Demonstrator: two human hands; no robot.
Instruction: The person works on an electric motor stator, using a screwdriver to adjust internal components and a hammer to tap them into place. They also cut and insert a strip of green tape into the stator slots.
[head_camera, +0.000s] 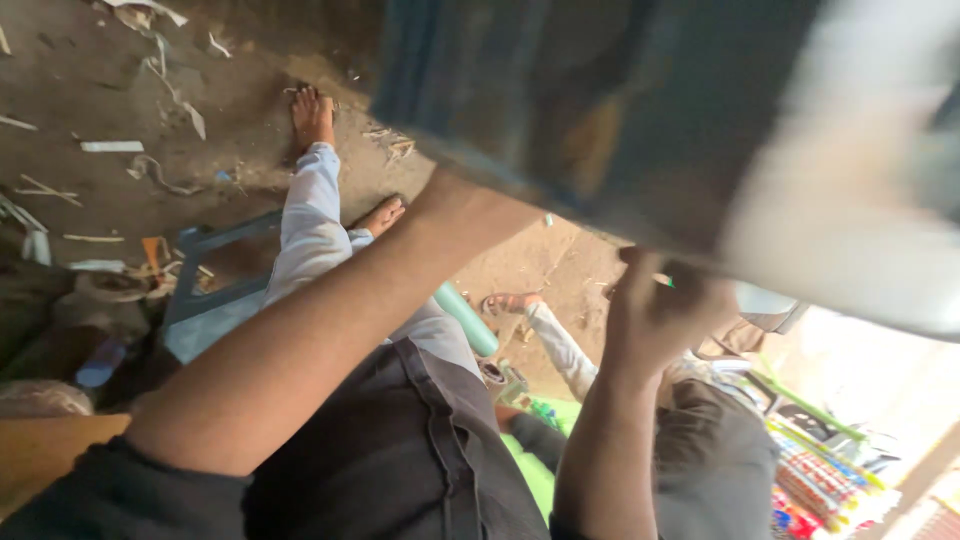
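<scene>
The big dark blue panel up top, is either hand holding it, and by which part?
The right hand grips the dark blue panel at its lower edge. The left forearm reaches beneath it; that hand is hidden.

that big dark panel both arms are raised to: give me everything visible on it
The panel is a large, flat, dark blue-grey slab filling the upper right of the head view, blurred, with a brownish worn patch and a pale, washed-out stretch toward its right end. It sits tilted, its lower edge running diagonally down to the right. The right hand grips that edge from below; the left arm reaches up behind it, its hand hidden. Material unclear.
</scene>
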